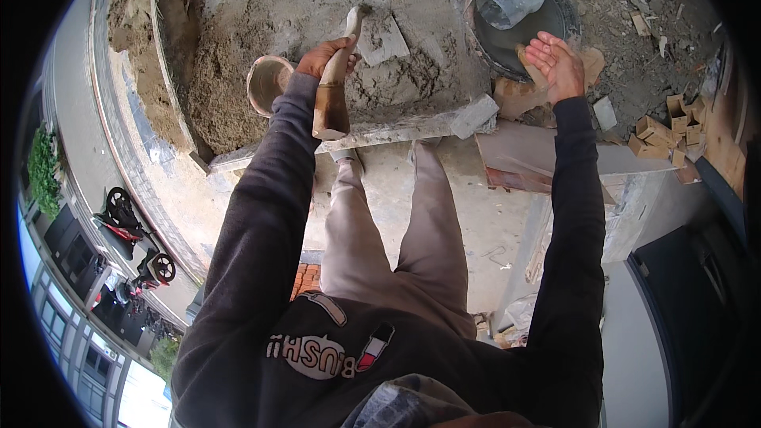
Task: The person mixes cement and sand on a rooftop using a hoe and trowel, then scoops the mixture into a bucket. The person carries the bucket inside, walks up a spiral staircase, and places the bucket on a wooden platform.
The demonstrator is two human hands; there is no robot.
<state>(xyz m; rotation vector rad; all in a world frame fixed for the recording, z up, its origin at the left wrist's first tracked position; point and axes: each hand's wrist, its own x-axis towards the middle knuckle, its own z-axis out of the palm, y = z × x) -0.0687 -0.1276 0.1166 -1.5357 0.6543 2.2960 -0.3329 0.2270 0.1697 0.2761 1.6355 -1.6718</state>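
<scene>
Left hand [325, 57] at upper centre, fingers clamped on a trowel [379, 36] whose wooden handle points down and whose blade lies flat on the mortar heap [317, 0]. Right hand [555, 63] at upper right, fingers spread apart, holding nothing, just beside the black bucket [564, 12]. Risks, as I judge: wet mortar sliding off the blade; loose brick scraps [666, 131] near the ledge edge getting knocked over; a slip on the gritty surface.

Soft even daylight; faint shadows; sharp centre; heavy fisheye bending, black rim
</scene>
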